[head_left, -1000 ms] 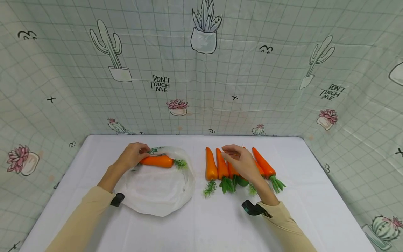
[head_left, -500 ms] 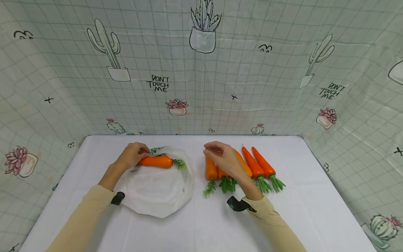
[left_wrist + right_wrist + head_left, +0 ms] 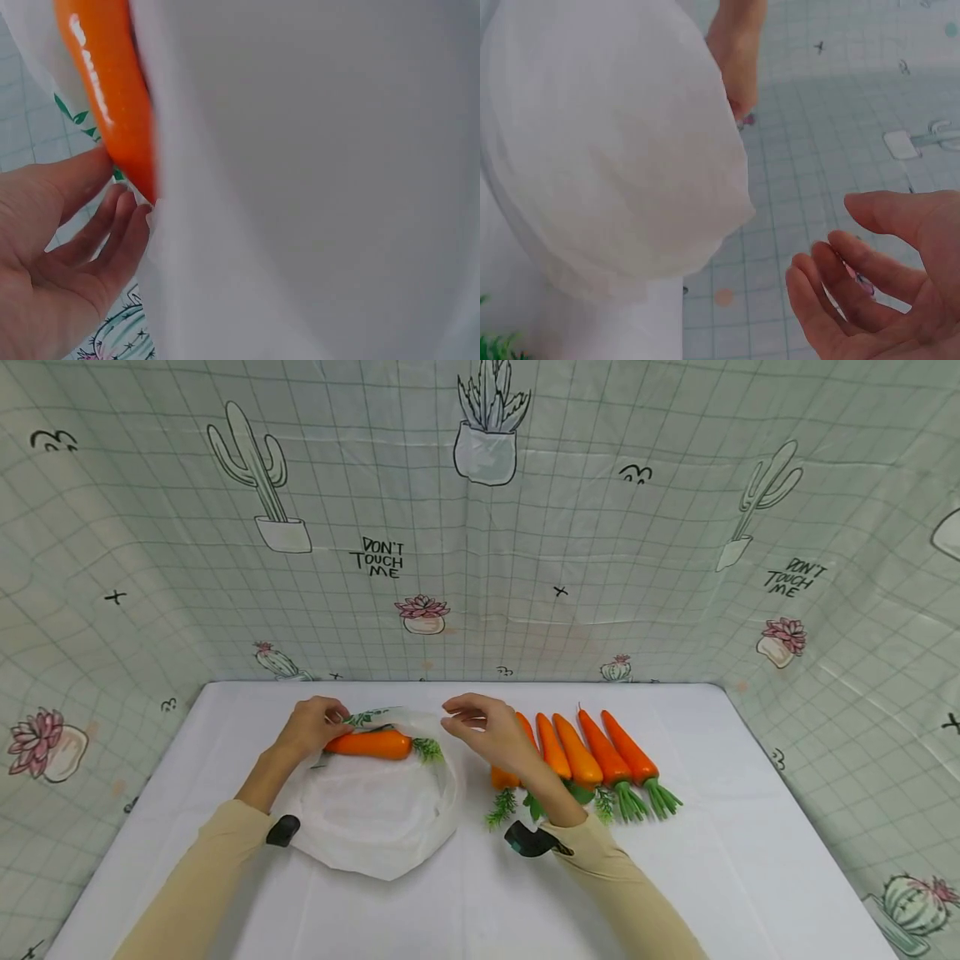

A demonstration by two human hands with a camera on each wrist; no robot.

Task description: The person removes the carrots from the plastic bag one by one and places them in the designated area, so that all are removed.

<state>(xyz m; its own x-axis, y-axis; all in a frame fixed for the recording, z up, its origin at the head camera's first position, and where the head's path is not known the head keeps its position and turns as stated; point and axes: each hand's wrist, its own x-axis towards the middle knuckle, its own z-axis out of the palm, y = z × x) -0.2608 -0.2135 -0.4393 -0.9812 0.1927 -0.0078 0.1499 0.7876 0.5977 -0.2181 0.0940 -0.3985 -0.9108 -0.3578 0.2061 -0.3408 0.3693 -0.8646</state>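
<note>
A white plastic bag (image 3: pixel 360 852) with green print stands on the table, its round mouth facing up. Across the far side of its mouth lies an orange carrot (image 3: pixel 375 744), green leaves to the right. My left hand (image 3: pixel 311 728) pinches the bag's far left rim, thumb and fingertips close against the carrot's tapered end (image 3: pixel 124 112). My right hand (image 3: pixel 487 727), fingers loosely bent and holding nothing, hovers between the bag and a row of carrots (image 3: pixel 576 756), overlapping the left ones. In the right wrist view its thumb and fingers are apart, beside the bag's outer side (image 3: pixel 630 165).
Everything rests on a white table (image 3: pixel 712 877). Several carrots lie side by side on the right, leaves toward the near edge. A grid-patterned cloth (image 3: pixel 577 552) with plant drawings rises behind the table and along both sides.
My right hand has moved left from over the row of carrots to near the bag's right far rim. The left hand and the carrot in the bag have shifted slightly left.
</note>
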